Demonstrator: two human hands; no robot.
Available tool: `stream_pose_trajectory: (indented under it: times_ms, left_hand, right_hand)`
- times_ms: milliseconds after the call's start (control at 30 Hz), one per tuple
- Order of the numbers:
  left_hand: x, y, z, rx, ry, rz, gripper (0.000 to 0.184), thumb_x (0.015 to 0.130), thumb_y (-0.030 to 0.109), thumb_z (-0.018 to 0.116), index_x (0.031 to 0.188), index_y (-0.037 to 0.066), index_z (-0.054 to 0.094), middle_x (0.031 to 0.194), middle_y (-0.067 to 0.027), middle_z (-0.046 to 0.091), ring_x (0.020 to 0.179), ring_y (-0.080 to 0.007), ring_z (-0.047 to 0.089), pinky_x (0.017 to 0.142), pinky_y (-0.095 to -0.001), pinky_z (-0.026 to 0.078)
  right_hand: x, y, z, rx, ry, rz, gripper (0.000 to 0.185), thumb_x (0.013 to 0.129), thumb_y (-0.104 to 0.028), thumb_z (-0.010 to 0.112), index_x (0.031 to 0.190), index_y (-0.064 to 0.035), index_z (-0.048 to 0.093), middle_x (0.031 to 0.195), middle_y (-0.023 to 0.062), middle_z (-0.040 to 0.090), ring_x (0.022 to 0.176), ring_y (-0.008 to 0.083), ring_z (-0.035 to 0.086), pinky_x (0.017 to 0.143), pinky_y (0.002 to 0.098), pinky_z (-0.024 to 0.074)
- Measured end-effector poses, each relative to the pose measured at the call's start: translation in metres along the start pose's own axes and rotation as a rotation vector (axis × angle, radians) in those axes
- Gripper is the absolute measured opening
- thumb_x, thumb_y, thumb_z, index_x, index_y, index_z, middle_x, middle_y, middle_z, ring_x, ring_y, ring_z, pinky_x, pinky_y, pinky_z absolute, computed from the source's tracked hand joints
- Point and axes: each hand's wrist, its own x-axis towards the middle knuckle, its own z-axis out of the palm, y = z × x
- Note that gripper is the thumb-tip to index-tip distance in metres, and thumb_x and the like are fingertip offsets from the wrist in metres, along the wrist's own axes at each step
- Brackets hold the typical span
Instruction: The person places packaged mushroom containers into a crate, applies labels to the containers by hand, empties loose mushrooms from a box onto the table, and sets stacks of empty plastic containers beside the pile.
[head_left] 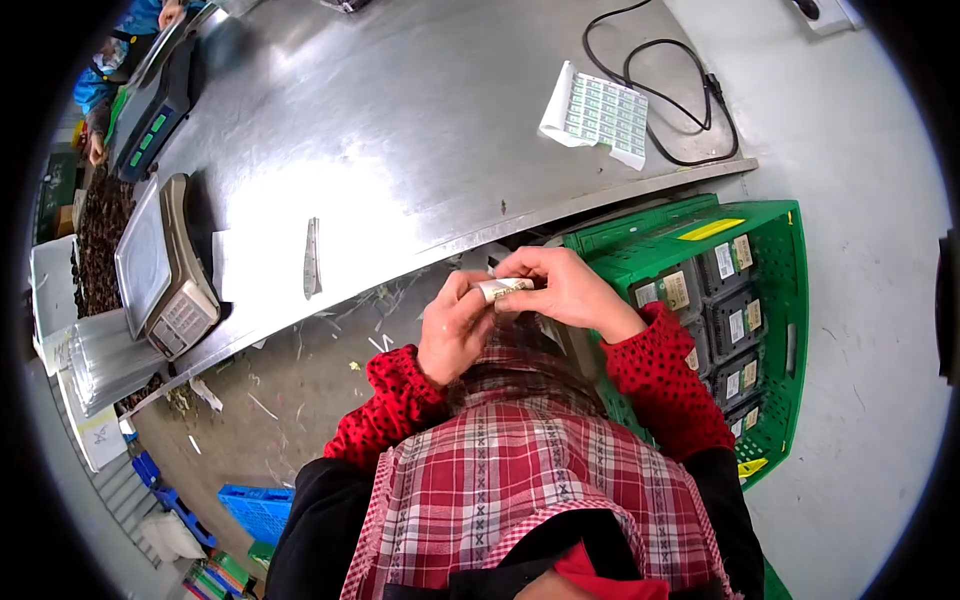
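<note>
Two-handed hold: left hand (452, 332) and right hand (570, 290) pinch the roll (508, 287) between thumbs and fingers, crate (640, 256) toward three o'clock. Probably light, paper-soft, crease-prone, with low slip risk; grip lightly at both ends.

The fingers of the left grip (455, 328) and right grip (562, 290) hide both ends of the paper roll (505, 289), and its print is too small to read. Up and right of the grip, the black cord (672, 42) runs out of the top, and the words on the sticker sheet (606, 112) are too tiny. Right of the grip, a red sleeve (665, 380) hides some black boxes (740, 325). Far up and left, the dark rim cuts off a person (97, 90).
</note>
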Motion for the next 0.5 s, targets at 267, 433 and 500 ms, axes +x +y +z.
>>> stream_pose_trajectory:
  times_ms: [267, 433, 500]
  left_hand:
    - [-0.003, -0.024, -0.006, -0.119, -0.015, -0.125, 0.017, 0.078, -0.007, 0.064, 0.093, 0.001, 0.065, 0.081, -0.0108, 0.057, 0.066, -0.0256, 0.059, 0.059, -0.0338, 0.046]
    - [-0.003, -0.028, -0.010, -0.103, -0.045, -0.211, 0.010, 0.080, 0.002, 0.070, 0.085, -0.002, 0.062, 0.078, -0.0110, 0.057, 0.063, -0.0228, 0.056, 0.055, -0.0334, 0.043]
    - [-0.007, -0.035, -0.008, -0.132, -0.112, -0.383, 0.021, 0.086, 0.013, 0.070, 0.078, -0.003, 0.060, 0.067, -0.0109, 0.055, 0.057, -0.0168, 0.050, 0.052, -0.0318, 0.041]
  right_hand:
    - [0.015, 0.011, 0.007, 0.064, 0.021, 0.042, 0.018, 0.078, -0.005, 0.076, 0.092, 0.0014, 0.066, 0.078, 0.0012, 0.062, 0.071, 0.0068, 0.056, 0.064, 0.0239, 0.0463]
    - [0.019, 0.013, 0.008, 0.078, -0.003, 0.061, 0.014, 0.082, -0.003, 0.074, 0.091, 0.0016, 0.065, 0.080, -0.0018, 0.059, 0.073, 0.0054, 0.055, 0.063, 0.0232, 0.0455]
    - [0.020, 0.015, 0.011, -0.090, 0.086, -0.053, 0.012, 0.080, -0.003, 0.073, 0.089, 0.0003, 0.065, 0.078, 0.0007, 0.059, 0.071, 0.0086, 0.057, 0.062, 0.0251, 0.0458]
